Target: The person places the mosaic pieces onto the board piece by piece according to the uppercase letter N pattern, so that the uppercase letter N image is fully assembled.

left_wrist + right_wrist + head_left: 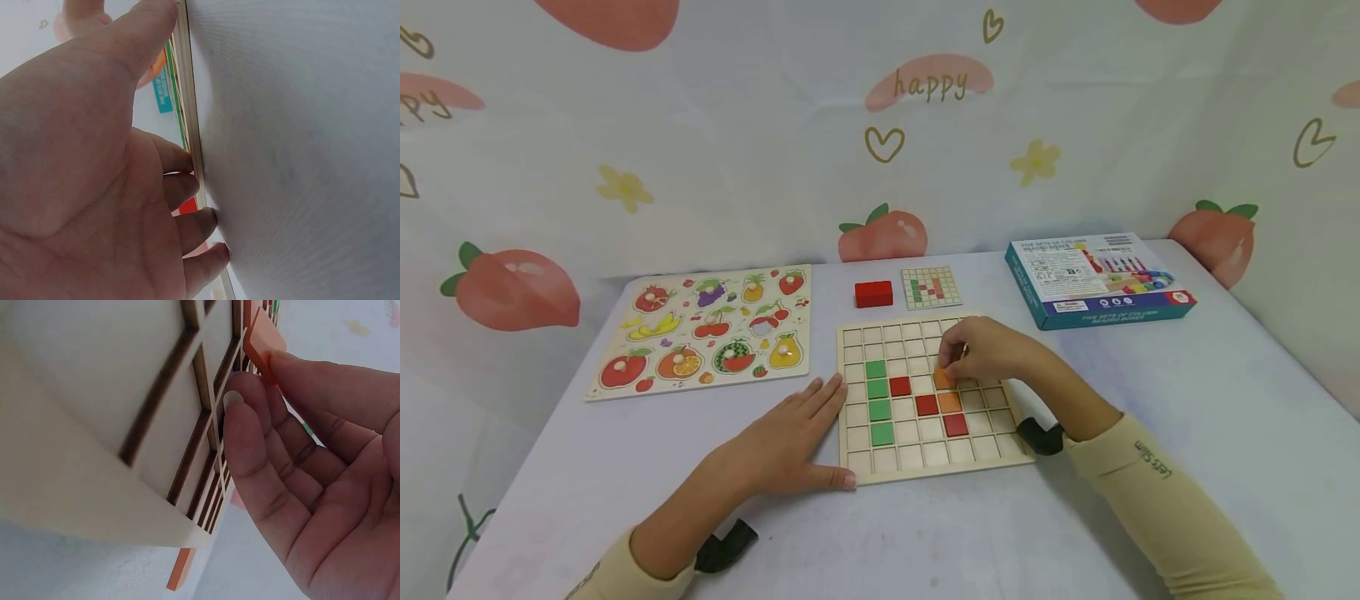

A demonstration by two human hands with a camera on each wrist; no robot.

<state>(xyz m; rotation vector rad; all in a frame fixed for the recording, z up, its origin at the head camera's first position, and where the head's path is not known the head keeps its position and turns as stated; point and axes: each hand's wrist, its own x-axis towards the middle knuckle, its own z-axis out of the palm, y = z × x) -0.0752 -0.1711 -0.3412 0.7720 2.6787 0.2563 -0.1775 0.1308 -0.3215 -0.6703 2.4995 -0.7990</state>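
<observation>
My right hand (981, 350) pinches an orange square tile (265, 342) between thumb and fingers. In the right wrist view the tile is tilted, one edge close to the grid. Below it an orange tile (950, 403) lies flat in a cell of the wooden grid board (936, 481). Several green tiles (878, 389) form a column at the board's left, and three red tiles (927, 405) step down diagonally. Flat and spread, my left hand (786, 442) rests along the board's left edge, its fingertips (215, 250) and thumb right at the rim.
Behind the board are a red block (873, 294) and a small pattern card (931, 287) showing a coloured grid. A fruit puzzle board (700, 329) lies at the back left. A teal and white box (1101, 279) sits at the back right, before the printed backdrop (760, 125).
</observation>
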